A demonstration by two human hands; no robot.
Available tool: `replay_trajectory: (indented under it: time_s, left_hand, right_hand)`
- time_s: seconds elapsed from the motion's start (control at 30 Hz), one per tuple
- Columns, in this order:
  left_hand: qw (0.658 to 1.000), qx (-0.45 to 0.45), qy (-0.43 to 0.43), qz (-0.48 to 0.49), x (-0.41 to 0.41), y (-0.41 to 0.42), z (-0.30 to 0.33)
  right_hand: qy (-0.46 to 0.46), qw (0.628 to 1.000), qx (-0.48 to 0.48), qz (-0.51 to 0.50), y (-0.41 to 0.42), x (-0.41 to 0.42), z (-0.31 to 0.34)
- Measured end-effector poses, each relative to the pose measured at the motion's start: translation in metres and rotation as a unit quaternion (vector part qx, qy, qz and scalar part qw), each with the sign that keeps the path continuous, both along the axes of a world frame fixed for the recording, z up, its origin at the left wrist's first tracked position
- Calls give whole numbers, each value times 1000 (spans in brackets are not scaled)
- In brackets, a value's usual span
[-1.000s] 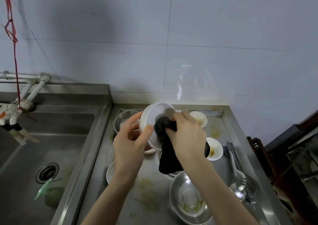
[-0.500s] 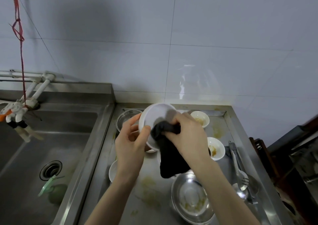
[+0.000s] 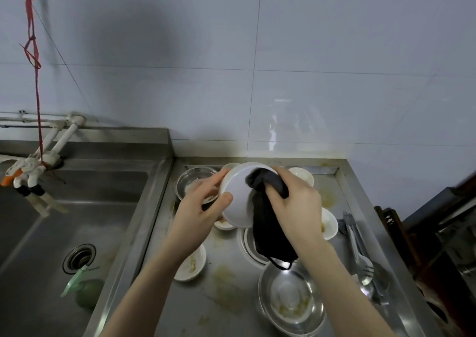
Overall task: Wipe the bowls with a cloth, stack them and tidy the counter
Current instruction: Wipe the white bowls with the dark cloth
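Note:
My left hand [image 3: 199, 208] grips the rim of a white bowl [image 3: 238, 200], held tilted above the steel counter [image 3: 231, 298]. My right hand [image 3: 296, 202] presses a black cloth [image 3: 268, 231] against the bowl's upper inside; the cloth's tail hangs down over the dishes. Below stand a small soiled white bowl [image 3: 192, 264], another at the right [image 3: 328, 224], one at the back [image 3: 302, 175], a white plate [image 3: 248, 244] partly hidden by the cloth, a steel bowl at the back left [image 3: 192, 182] and a steel bowl with food scraps in front [image 3: 291, 300].
Metal tongs, a fork and spoons [image 3: 360, 259] lie along the counter's right edge. A sink [image 3: 51, 233] with a drain [image 3: 78, 258], a green scrubber [image 3: 87, 293] and white taps [image 3: 33, 169] is at the left. Food smears mark the counter. A dark cabinet [image 3: 438, 233] stands at the right.
My right hand has moved the cloth from the bowl's lower middle up toward its top rim. The bowl stays gripped by my left hand, tilted slightly more.

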State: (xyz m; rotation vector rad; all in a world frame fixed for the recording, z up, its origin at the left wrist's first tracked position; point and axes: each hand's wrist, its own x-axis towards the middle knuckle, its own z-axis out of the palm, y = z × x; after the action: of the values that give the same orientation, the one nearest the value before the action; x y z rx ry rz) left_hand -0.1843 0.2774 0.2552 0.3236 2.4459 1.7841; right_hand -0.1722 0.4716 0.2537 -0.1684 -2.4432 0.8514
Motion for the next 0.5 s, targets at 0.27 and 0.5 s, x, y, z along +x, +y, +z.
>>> replay_trajectory:
  time_s: [0.27, 0.5]
  left_hand:
    - [872, 286, -397, 25, 24, 15, 18]
    - [700, 533, -432, 196, -10, 28, 26]
  right_hand:
    - [172, 985, 22, -10, -4, 8, -29]
    - [155, 978, 43, 135, -1, 17, -29]
